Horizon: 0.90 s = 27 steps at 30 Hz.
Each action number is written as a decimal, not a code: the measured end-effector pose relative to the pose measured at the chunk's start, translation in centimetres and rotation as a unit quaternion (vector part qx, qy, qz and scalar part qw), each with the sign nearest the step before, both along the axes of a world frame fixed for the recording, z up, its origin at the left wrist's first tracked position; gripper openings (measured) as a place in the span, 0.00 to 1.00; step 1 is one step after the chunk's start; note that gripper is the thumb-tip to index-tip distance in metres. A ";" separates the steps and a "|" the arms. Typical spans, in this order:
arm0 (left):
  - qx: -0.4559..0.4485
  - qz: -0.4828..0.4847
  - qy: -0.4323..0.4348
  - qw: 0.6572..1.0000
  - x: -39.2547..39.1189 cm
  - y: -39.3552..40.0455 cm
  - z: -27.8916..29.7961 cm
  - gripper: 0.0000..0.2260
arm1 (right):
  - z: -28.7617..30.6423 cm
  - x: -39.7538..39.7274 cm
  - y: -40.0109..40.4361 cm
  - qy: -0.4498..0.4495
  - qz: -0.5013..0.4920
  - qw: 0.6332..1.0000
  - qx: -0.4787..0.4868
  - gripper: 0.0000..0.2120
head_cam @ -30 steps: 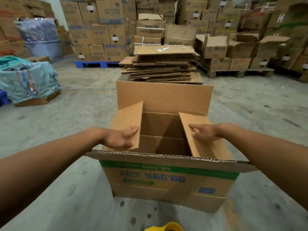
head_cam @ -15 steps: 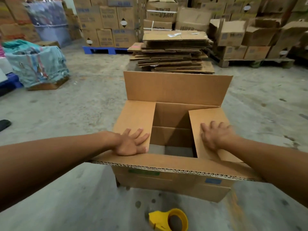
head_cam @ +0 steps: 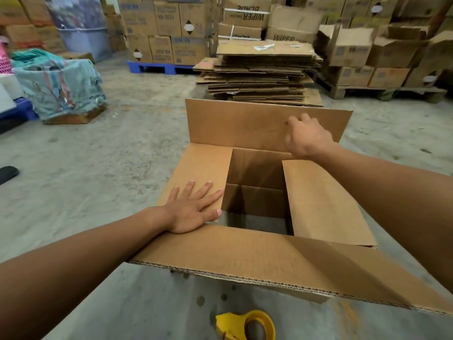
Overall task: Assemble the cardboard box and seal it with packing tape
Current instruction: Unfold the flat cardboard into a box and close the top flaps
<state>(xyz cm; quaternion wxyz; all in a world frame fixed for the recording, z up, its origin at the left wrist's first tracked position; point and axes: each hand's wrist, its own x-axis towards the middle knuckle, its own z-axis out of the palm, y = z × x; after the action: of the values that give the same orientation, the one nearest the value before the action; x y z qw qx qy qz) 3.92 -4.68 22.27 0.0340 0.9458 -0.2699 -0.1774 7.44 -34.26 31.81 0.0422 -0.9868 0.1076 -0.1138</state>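
A brown cardboard box (head_cam: 245, 251) stands on the concrete floor with its top open. My left hand (head_cam: 193, 209) lies flat with spread fingers on the folded-down left short flap (head_cam: 201, 165). The right short flap (head_cam: 323, 200) also lies folded in, with nothing on it. My right hand (head_cam: 306, 138) reaches to the upright far long flap (head_cam: 232, 123), its fingertips touching the inner face below the top edge. The near long flap hangs out toward me. A yellow tape dispenser (head_cam: 247, 322) lies on the floor just in front of the box.
A stack of flattened cardboard (head_cam: 259, 72) sits right behind the box. Stacked cartons on a blue pallet (head_cam: 159, 67) and a wooden pallet (head_cam: 382, 92) line the back. A cloth-covered bundle (head_cam: 58, 87) stands at left, with a dark object (head_cam: 7, 174) on the floor.
My right hand left the right short flap and moved up and away to the far long flap. My left hand stayed pressing the left flap flat. The view tilted down.
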 end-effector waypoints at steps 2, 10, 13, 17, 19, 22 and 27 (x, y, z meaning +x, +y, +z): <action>0.005 0.001 0.005 1.000 -0.1 0.0 0.0 0.27 | 1.0 1.5 -0.2 -0.034 -0.010 0.999 0.003 0.30; 0.030 -0.005 0.015 0.999 0.0 -0.1 0.0 0.27 | 0.9 3.3 -2.0 0.017 -0.055 0.996 -0.068 0.28; 0.037 -0.008 0.023 0.999 0.2 -0.1 0.1 0.27 | -0.2 0.8 -0.7 0.016 -0.032 0.997 -0.067 0.28; 0.040 -0.009 0.030 0.999 0.2 -0.1 0.1 0.27 | -3.0 -2.9 -0.3 0.061 0.023 0.996 -0.059 0.30; 0.043 -0.009 0.035 0.998 0.2 -0.1 0.2 0.28 | -4.4 -3.9 -0.6 0.114 0.068 0.991 -0.017 0.32; 0.059 -0.012 0.043 0.997 -0.1 -0.1 0.9 0.28 | -6.5 -4.2 -0.9 0.238 0.105 0.965 0.011 0.36; 0.083 -0.036 0.135 0.987 -1.5 -0.9 4.6 0.36 | -6.0 -4.3 -0.4 0.298 0.092 0.950 0.000 0.38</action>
<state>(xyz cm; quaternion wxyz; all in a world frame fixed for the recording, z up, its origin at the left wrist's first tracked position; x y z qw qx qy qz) 2.43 -5.60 26.92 -0.0148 0.9023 -0.2815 -0.3261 3.11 -34.69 25.78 0.0188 -0.9814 0.0245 0.1895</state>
